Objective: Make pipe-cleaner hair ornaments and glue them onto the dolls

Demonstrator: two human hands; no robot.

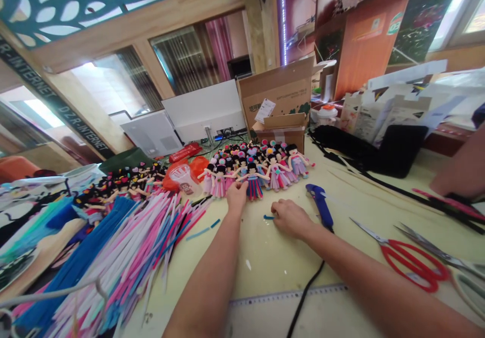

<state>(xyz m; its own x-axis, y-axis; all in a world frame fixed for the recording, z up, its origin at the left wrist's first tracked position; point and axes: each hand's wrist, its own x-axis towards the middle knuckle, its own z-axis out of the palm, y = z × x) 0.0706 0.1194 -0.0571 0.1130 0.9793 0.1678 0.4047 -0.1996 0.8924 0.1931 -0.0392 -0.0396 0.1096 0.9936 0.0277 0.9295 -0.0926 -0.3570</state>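
Note:
A small pipe-cleaner doll (253, 187) with black hair and a blue-and-red striped skirt stands at the front of a crowd of similar dolls (220, 184). The fingers of my left hand (237, 196) are pinched at this doll's outstretched arm. To the right and a little nearer me, my right hand (290, 218) rests low over the table with curled fingers. A short blue pipe-cleaner piece (269, 218) sticks out from its fingertips. Just right of that hand lies a blue glue gun (320, 205), its black cord running toward me.
Loose pink, white and blue pipe cleaners (125, 242) heap on the left, beside more dolls (125, 181). Red-handled scissors (413, 262) and a second pair (435, 249) lie right. A ruler strip (288, 296) crosses the front; a cardboard box (278, 100) stands behind.

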